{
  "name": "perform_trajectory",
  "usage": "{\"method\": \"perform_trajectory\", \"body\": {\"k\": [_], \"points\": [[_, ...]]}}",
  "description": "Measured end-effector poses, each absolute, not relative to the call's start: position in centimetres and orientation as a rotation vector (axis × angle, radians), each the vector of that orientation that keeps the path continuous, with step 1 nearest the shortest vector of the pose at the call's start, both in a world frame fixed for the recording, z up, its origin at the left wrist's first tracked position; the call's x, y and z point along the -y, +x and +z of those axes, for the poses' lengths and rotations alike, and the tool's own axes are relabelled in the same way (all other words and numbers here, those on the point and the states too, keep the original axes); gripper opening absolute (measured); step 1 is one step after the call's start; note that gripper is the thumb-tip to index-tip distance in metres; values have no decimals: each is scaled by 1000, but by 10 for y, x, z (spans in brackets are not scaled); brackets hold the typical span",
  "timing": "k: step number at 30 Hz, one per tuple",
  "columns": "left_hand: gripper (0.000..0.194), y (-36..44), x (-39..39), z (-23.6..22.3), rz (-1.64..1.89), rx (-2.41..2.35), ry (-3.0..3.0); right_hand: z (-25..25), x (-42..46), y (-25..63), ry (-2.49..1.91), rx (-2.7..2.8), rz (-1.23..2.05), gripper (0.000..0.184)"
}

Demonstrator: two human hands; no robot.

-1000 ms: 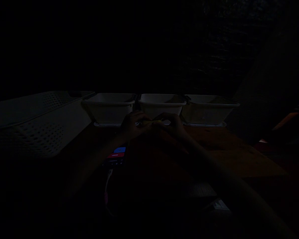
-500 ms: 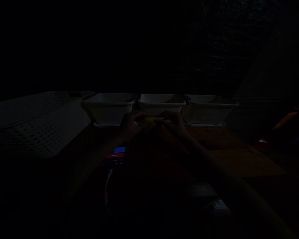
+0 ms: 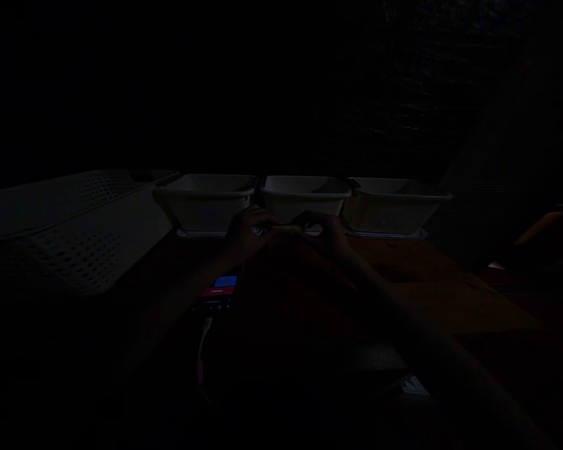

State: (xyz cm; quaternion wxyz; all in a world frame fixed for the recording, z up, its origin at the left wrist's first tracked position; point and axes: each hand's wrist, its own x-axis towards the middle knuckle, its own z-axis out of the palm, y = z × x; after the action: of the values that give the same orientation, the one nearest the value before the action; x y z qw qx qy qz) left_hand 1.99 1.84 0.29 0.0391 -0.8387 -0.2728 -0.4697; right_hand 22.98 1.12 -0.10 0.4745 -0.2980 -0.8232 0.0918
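1. A brown wooden table (image 3: 450, 300) spreads under the work; most of its surface is lost in darkness.
2. A long off-white basket with perforated walls, apparently plastic, (image 3: 138, 228) stands at the left.
3. Three pale rectangular tubs with flared walls stand in a row beyond the hands: the left tub (image 3: 213, 214), the middle tub (image 3: 304, 203) and the right tub (image 3: 387, 214). The left one is beside the basket.
4. The person's left hand (image 3: 246, 232) is bent inward, its thumb and fingers pinching one end of a small object. The right hand (image 3: 329, 234) faces it, fingertips closed on the other end.
5. A dark phone with a lit blue and red screen (image 3: 220, 291) lies near the left forearm, a thin white cable (image 3: 203, 334) at its near end.
6. The small dull yellow-green object (image 3: 288, 230) is between both sets of fingertips, in front of the middle tub. It is too dim to identify. It is probably light and perhaps soft; its surface feel cannot be judged. Gentle fingertip holds at its two ends would suit it, without hard squeezing.
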Motion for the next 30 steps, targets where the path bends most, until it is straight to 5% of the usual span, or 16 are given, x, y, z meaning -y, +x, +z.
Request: {"method": "perform_trajectory", "body": {"k": [30], "points": [[20, 22, -13, 2, -1495, 917, -2591, -2, -9, 229, -728, 1951, 155, 26]]}}
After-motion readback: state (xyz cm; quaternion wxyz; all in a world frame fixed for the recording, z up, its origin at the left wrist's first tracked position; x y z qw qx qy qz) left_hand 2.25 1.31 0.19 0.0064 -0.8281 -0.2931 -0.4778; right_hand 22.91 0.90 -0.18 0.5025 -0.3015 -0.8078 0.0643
